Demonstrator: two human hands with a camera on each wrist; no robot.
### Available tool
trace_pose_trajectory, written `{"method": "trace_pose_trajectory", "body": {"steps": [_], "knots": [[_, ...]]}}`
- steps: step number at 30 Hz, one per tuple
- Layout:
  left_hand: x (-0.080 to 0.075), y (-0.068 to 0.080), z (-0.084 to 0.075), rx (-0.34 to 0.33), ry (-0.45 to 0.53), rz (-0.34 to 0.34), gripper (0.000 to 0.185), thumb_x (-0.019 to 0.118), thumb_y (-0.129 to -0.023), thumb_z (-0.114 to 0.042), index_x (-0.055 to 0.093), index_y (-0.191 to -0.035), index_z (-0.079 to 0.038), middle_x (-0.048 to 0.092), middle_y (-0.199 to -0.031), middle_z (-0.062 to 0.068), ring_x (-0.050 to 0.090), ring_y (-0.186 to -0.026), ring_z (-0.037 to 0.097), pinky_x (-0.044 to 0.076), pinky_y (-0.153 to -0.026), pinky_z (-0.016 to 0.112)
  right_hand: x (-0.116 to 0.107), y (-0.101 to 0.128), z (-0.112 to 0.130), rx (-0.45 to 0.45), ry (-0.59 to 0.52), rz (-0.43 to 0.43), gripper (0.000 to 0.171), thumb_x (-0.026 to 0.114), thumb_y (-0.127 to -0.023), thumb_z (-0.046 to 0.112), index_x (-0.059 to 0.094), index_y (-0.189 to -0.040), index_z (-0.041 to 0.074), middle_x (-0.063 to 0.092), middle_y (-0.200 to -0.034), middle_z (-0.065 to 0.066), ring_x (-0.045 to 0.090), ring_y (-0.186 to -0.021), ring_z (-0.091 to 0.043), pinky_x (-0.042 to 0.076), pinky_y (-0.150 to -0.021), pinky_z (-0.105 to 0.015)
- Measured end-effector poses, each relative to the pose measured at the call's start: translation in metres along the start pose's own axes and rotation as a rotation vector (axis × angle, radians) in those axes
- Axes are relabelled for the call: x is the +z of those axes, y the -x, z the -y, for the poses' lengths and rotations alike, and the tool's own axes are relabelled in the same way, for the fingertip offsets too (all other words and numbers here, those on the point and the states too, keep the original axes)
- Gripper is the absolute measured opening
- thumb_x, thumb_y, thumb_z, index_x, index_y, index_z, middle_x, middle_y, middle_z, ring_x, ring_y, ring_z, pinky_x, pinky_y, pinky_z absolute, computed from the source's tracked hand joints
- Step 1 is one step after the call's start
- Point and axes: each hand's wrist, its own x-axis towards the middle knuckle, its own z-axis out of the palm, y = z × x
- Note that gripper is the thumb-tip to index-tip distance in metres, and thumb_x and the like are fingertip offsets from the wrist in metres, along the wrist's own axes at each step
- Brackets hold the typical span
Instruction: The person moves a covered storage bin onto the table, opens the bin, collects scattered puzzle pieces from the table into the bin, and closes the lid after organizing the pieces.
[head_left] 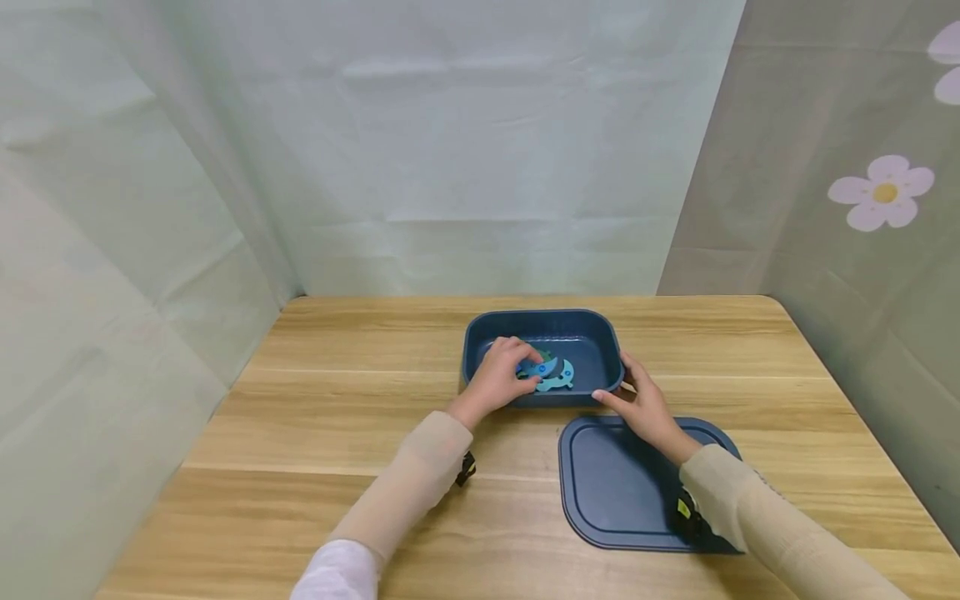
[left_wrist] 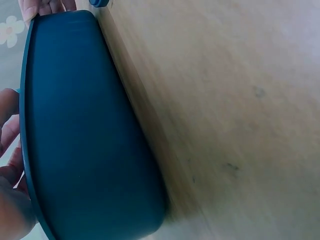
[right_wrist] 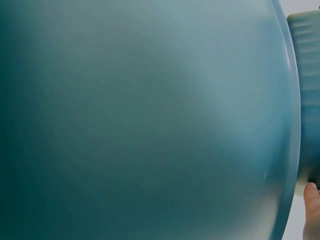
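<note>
A dark blue rectangular box (head_left: 480, 333) stands open on the wooden table (head_left: 337, 400). Flat blue and teal shaped pieces (head_left: 558, 377) lie on its floor. My left hand (head_left: 525, 367) reaches over the near rim into the box, its fingers curled onto one of the blue pieces. My right hand (head_left: 618, 382) grips the box's near right corner, thumb on the front rim. In the left wrist view the box's outer wall (left_wrist: 90, 140) fills the left side, with my left hand (left_wrist: 10, 200) at the edge. The right wrist view is filled by blurred blue plastic (right_wrist: 140, 120).
The box's dark blue lid (head_left: 622, 492) lies flat on the table just right of centre, under my right forearm. Pale green cloth walls (head_left: 450, 167) close in the back and left; a flowered cloth (head_left: 881, 192) hangs on the right.
</note>
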Motion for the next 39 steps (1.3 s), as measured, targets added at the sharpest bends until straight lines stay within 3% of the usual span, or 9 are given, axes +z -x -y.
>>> {"method": "trace_pose_trajectory", "body": {"steps": [9,18,33,39], "knots": [[0.006,-0.011,-0.001,-0.026,0.001,0.011,0.020,0.071,-0.084,-0.015,0.069,-0.103,-0.009,0.061,-0.102,0.007,0.048,-0.104,0.026,0.043,-0.090,0.043,0.000,0.000,0.001,-0.008,0.013,-0.006,0.084,0.068,-0.088,0.019,0.015,-0.149,-0.004,0.032,-0.144,-0.029,0.042,-0.128,-0.043,0.042,-0.098,-0.048],[0.013,-0.020,-0.005,-0.007,-0.030,0.028,0.021,0.071,-0.084,-0.016,0.069,-0.105,-0.011,0.060,-0.102,0.006,0.049,-0.106,0.025,0.044,-0.092,0.041,0.000,-0.001,0.001,0.011,-0.002,-0.001,0.085,0.068,-0.089,0.020,0.014,-0.149,-0.004,0.029,-0.147,-0.028,0.040,-0.130,-0.043,0.041,-0.100,-0.047],[0.036,-0.041,-0.022,0.022,-0.109,0.174,0.023,0.069,-0.086,-0.020,0.068,-0.109,-0.014,0.062,-0.110,0.003,0.049,-0.105,0.022,0.044,-0.092,0.035,-0.001,0.006,-0.002,-0.009,-0.021,-0.013,0.082,0.068,-0.089,0.017,0.017,-0.149,-0.002,0.030,-0.147,-0.026,0.041,-0.129,-0.042,0.041,-0.099,-0.047],[0.039,-0.045,-0.022,0.009,-0.084,0.221,0.023,0.068,-0.087,-0.020,0.068,-0.109,-0.015,0.062,-0.112,0.003,0.048,-0.105,0.020,0.044,-0.091,0.034,-0.001,0.006,-0.002,-0.014,-0.024,-0.015,0.081,0.066,-0.089,0.015,0.016,-0.149,-0.003,0.029,-0.147,-0.027,0.040,-0.130,-0.043,0.041,-0.100,-0.048]]}}
